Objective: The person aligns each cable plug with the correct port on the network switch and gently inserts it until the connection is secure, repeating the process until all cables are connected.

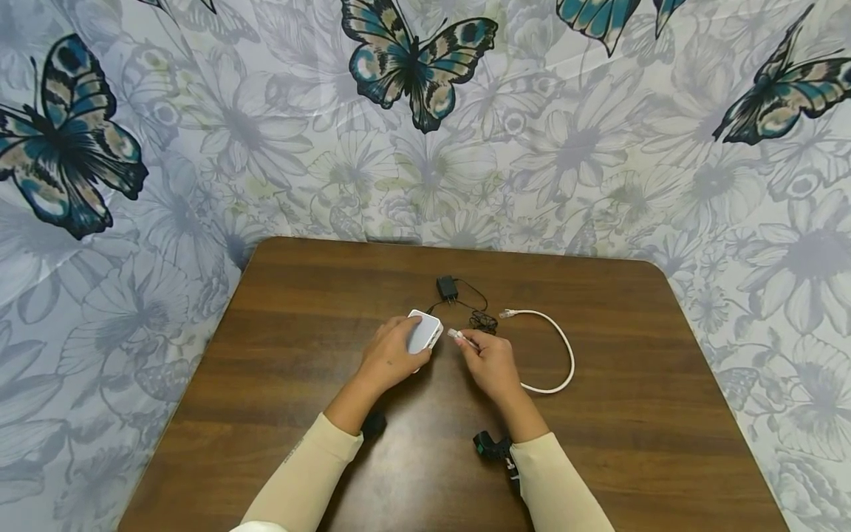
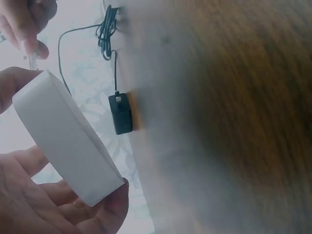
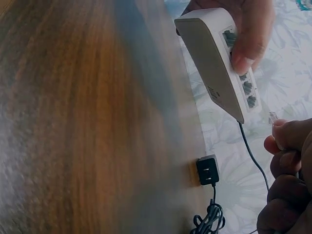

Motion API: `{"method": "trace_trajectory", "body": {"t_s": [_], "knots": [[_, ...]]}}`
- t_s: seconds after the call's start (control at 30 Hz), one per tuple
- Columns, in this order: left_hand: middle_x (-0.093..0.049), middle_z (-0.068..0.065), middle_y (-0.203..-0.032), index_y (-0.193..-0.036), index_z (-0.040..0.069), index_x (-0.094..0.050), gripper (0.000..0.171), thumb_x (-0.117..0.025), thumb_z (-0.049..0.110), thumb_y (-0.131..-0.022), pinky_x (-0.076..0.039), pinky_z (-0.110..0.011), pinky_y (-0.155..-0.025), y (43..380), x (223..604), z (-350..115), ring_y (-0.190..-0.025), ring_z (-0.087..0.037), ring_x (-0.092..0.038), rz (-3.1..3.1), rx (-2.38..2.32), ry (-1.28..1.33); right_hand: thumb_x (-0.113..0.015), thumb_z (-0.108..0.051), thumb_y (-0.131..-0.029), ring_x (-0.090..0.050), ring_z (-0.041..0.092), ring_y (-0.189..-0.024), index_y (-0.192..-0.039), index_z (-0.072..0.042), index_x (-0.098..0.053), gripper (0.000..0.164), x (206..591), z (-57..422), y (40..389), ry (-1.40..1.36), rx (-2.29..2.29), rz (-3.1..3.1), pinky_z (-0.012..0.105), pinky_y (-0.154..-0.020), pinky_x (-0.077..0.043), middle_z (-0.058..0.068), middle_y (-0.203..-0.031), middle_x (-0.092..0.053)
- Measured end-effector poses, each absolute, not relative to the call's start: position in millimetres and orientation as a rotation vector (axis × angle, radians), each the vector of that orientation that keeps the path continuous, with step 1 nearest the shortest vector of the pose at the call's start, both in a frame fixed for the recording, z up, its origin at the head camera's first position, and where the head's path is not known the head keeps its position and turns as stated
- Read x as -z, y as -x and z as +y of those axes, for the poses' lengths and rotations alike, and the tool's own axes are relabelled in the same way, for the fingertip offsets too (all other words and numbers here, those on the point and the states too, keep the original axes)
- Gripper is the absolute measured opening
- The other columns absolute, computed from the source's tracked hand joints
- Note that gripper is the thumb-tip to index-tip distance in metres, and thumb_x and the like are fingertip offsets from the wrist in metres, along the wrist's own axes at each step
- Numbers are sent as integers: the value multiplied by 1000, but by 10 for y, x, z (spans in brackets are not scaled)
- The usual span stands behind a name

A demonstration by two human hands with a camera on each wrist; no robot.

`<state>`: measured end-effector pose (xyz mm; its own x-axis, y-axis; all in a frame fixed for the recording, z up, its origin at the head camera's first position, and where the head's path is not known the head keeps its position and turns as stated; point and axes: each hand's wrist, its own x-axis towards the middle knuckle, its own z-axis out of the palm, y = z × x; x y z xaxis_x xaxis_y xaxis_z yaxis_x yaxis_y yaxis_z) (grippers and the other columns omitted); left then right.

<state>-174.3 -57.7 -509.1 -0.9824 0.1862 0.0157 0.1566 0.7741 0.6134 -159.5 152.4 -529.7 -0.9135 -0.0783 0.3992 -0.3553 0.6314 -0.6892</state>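
Note:
My left hand (image 1: 388, 355) grips a small white network switch (image 1: 424, 331), holding it above the table. In the right wrist view the switch (image 3: 209, 63) turns its row of ports outward, and the left thumb (image 3: 246, 51) lies across part of that row. My right hand (image 1: 490, 364) pinches the clear plug (image 3: 273, 117) at one end of a white Ethernet cable (image 1: 572, 362). That plug is just apart from the switch, close to its ported side. The cable loops over the table to the right, its other plug (image 1: 507, 313) lying loose.
A black power adapter (image 1: 447, 288) lies behind the hands, with its bundled black cord (image 1: 483, 321) beside it. In the right wrist view, a thin black cord (image 3: 253, 158) runs from the switch. The brown wooden table (image 1: 266, 414) backs onto a butterfly-patterned cloth (image 1: 425, 170).

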Motion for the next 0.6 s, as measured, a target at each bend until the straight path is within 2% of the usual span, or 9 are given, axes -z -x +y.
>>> {"method": "trace_trajectory", "body": {"t_s": [0.27,0.47,0.6], "knots": [[-58,-11,-137,-140,18,-58,65,-76,35,-80,-51,-44,-82,1734,5079,-562,-111,-31,-58,2920,-1018,-297,-76,-13,-89,-59,10,-65,-96,-6,-79,11,5333,1477,1593,-386,-1150,-2518,28,-59,-51,3,-85,-76],[-59,-11,-135,-139,19,-59,64,-76,36,-79,-50,-44,-83,1729,5071,-539,-112,-30,-58,2924,-1005,-314,-76,-14,-88,-52,8,-58,-97,-6,-79,12,5340,1459,1589,-414,-1130,-2523,23,-51,-44,1,-80,-75],[-59,-11,-135,-139,19,-59,64,-76,36,-79,-50,-43,-82,1722,5081,-526,-112,-29,-58,2926,-1003,-330,-76,-14,-88,-51,8,-57,-97,-6,-79,12,5334,1450,1583,-411,-1116,-2545,23,-50,-43,1,-80,-75]]}}
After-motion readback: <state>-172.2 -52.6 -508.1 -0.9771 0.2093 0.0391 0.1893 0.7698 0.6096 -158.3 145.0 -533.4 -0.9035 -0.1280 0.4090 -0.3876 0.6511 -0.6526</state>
